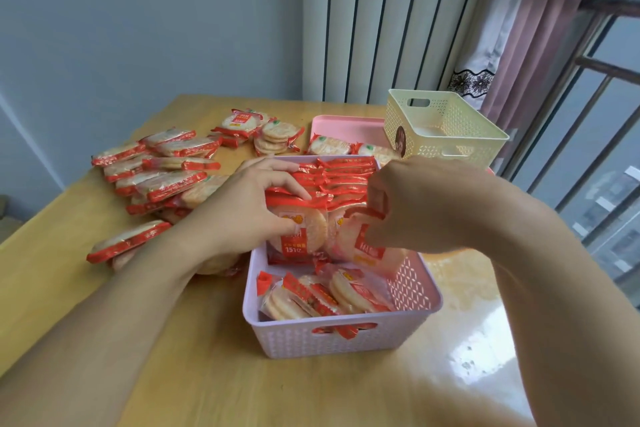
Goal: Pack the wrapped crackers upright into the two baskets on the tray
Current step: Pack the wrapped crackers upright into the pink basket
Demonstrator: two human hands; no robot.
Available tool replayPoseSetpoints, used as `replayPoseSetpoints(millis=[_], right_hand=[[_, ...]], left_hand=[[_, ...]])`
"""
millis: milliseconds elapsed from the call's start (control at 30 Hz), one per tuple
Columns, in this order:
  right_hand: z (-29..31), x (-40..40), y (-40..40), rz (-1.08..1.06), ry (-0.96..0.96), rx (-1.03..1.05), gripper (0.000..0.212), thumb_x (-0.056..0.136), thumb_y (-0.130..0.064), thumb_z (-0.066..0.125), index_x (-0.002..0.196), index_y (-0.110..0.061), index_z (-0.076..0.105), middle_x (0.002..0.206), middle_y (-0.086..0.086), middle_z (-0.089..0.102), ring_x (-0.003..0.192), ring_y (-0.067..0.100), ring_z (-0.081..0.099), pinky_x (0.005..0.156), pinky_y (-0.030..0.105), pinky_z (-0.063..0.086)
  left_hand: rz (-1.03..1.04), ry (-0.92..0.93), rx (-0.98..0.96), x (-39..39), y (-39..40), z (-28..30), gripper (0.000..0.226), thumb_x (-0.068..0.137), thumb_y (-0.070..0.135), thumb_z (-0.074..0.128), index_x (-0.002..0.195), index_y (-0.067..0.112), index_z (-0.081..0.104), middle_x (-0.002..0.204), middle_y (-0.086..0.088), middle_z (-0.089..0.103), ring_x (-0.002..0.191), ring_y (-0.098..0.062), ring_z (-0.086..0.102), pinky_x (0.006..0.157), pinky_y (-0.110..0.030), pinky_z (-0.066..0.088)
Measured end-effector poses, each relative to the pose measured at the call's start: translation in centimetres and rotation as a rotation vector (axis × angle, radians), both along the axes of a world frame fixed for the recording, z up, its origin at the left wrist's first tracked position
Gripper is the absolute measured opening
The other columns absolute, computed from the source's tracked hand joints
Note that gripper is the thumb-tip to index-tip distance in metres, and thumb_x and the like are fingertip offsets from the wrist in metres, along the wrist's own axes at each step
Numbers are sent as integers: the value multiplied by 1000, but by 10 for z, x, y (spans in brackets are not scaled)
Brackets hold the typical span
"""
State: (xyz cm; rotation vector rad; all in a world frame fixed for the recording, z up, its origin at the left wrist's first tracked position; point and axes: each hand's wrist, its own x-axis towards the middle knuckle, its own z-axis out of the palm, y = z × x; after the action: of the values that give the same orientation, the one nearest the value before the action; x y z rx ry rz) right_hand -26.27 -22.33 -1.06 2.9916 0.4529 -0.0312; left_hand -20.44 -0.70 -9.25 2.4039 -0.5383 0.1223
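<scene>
Bracing the standing row, the left hand (242,215) curls its fingers (294,189) over an upright cracker packet (301,232) in the lilac basket (346,336) — likely to stop it toppling. The right hand (415,208) pinches another packet (369,246), slotting it alongside. Loose packets (156,166) wait on the table (207,374); the cream basket (446,128) on the pink tray (343,125) looks unfilled.

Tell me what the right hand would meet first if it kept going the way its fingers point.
Probably the upright cracker packet that the left hand steadies in the lilac basket; the right hand points left with its own packet. Depth unclear.
</scene>
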Motion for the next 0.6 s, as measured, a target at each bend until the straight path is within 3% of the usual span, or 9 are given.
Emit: replayPoseSetpoints(millis=[100, 200, 300, 400, 467, 533, 600], right_hand=[[7, -1, -6, 69, 82, 189, 28, 78, -32, 73, 101, -30, 58, 92, -7, 64, 78, 12, 57, 62, 35, 50], [5, 3, -13, 92, 115, 192, 66, 84, -18, 66, 137, -46, 41, 111, -11, 63, 91, 13, 57, 72, 37, 53], [13, 3, -20, 116, 113, 208, 78, 86, -10, 61, 146, -53, 38, 123, -11, 61, 102, 14, 58, 84, 35, 54], [18, 4, -28, 98, 82, 314, 58, 87, -9, 63, 133, -43, 55, 108, -17, 60, 91, 8, 60, 78, 25, 52], [15, 12, -29, 98, -11, 432, 29, 84, -12, 66, 107, -29, 60, 89, -14, 59, 75, 3, 55, 61, 12, 40], [11, 17, -24, 88, -60, 461, 20, 82, -18, 69, 89, -24, 51, 80, -10, 55, 67, 5, 49, 52, 17, 34], [2, 20, -16, 91, -23, 389, 23, 80, -25, 72, 85, -24, 49, 78, -8, 54, 66, 12, 48, 52, 23, 33]], left_hand=[[-11, 9, 107, 1, -4, 5, 39, 67, 19, 90, 86, 48, 71, 144, 20, 48, 142, -4, 28, 109, -27, 25], [-21, 6, 323, 1, -11, 12, 38, 66, 31, 90, 77, 55, 62, 152, 19, 42, 146, -10, 25, 120, -39, 24], [11, -58, 455, -1, -20, 15, 35, 70, 30, 85, 82, 48, 58, 154, 16, 39, 144, -10, 27, 115, -34, 25], [-8, -75, 506, -3, -27, 8, 31, 72, 23, 76, 85, 36, 52, 146, 12, 38, 143, -12, 26, 106, -31, 34], [-24, -57, 505, -2, -28, 2, 26, 73, 20, 70, 85, 33, 51, 140, 9, 36, 143, -16, 24, 108, -35, 38], [-38, -11, 482, -2, -28, 0, 26, 76, 22, 70, 86, 36, 51, 141, 7, 30, 143, -17, 22, 112, -39, 38], [-75, -11, 469, 2, -27, 0, 36, 80, 34, 72, 113, 37, 57, 147, 8, 28, 145, -17, 21, 116, -39, 35]])
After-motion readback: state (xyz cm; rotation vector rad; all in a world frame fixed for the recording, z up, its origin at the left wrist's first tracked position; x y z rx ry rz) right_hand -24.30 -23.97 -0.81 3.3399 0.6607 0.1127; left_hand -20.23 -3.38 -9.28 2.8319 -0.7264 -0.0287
